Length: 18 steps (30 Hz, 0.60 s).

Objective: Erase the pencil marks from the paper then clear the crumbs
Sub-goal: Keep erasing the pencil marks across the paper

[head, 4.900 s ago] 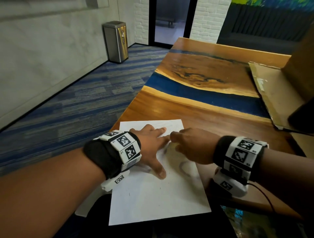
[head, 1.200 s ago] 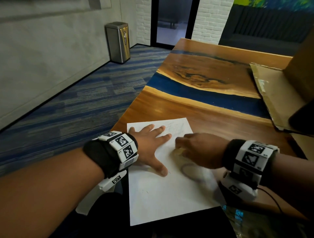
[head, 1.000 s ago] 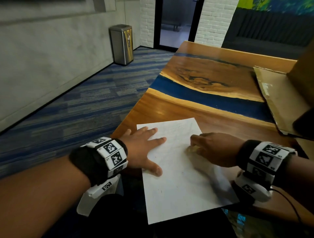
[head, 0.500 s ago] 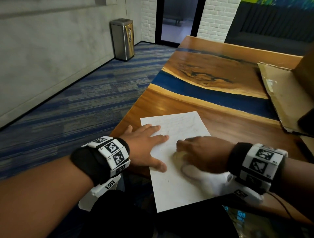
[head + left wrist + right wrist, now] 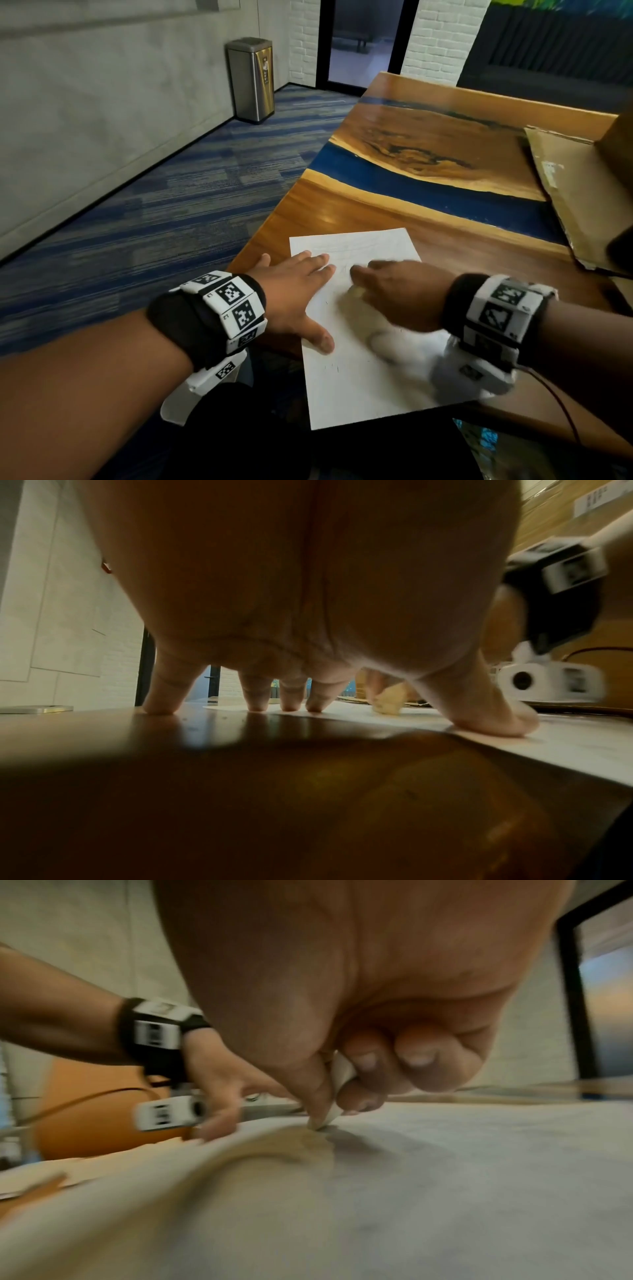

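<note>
A white sheet of paper (image 5: 356, 383) lies at the near left corner of the wooden table (image 5: 342, 212), with faint pencil marks near its far end. My left hand (image 5: 294, 294) lies flat with spread fingers, pressing the sheet's left edge; its fingertips (image 5: 257, 706) touch paper and wood. My right hand (image 5: 394, 294) pinches a small pale eraser (image 5: 337, 1096) between thumb and fingers, its tip down on the paper (image 5: 445, 1164). The eraser (image 5: 387, 700) also shows past my left thumb. The paper bulges slightly beside the eraser.
Flattened cardboard (image 5: 565, 192) lies on the table at the right, with a dark object at the right edge. A blue resin band (image 5: 428, 192) crosses the tabletop. A steel bin (image 5: 251, 78) stands on the carpet at the far left.
Over the last seconds the paper has shifted and turned under my hands. My right hand has rubbed back and forth with the eraser and now sits nearer the left fingers. The left hand stays pressed.
</note>
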Tool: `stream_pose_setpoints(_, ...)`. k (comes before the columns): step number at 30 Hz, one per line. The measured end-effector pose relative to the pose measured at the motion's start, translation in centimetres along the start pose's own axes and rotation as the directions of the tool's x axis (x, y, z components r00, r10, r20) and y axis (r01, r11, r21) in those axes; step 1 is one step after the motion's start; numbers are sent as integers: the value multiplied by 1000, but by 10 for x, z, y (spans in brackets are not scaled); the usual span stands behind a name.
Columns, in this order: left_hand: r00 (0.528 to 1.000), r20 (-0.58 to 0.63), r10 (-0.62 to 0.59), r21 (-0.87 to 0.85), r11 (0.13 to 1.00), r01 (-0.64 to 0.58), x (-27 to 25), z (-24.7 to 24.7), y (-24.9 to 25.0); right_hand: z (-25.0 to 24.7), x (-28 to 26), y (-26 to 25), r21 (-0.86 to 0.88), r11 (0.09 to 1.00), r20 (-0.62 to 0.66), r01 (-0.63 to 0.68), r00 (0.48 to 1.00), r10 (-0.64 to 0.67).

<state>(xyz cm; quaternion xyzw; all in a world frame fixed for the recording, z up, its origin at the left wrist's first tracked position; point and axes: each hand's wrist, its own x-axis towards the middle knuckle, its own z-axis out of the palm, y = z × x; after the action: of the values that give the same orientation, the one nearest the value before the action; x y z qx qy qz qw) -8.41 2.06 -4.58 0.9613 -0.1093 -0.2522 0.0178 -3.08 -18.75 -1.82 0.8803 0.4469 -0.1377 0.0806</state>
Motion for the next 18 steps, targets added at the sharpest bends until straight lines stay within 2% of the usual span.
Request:
stream_pose_setpoints(2,1000,8,2,-13,1000,-2,-1,-1,-1,6,-7,-23,36,984,45,177,983,-178)
stream_pose_setpoints(3,1000,10,5,-15,1000,-5,0,-2,-1,8,-8,-27,43,977,51,209,976,-212)
stream_pose_setpoints(4,1000,11,7,-12,1000,-7,0,-2,-1,7,-4,-22,29,982,38,184,982,-185)
stream_pose_setpoints(7,1000,15,10,5,1000,-10,0,0,-2,1,9,7,-15,999,-36,-43,998,42)
stream_pose_setpoints(8,1000,17,10,4,1000,-10,1,0,-2,1,8,7,-3,999,-47,-44,998,44)
stream_pose_setpoints(11,1000,8,14,-25,1000,-14,1,-1,-3,4,0,-25,55,984,2,167,986,-167)
stream_pose_setpoints(12,1000,4,15,-34,999,-15,1,-2,-3,5,1,-32,79,976,16,200,979,-202)
stream_pose_setpoints(13,1000,0,17,-35,999,-17,1,-2,-2,5,6,-31,81,981,6,176,984,-178)
stream_pose_setpoints(16,1000,-13,27,-16,1000,-27,0,1,-3,-2,25,-11,61,996,-78,-67,994,72)
stream_pose_setpoints(18,999,-17,33,-45,998,-34,-1,2,-3,-1,25,-17,86,995,-87,-49,995,57)
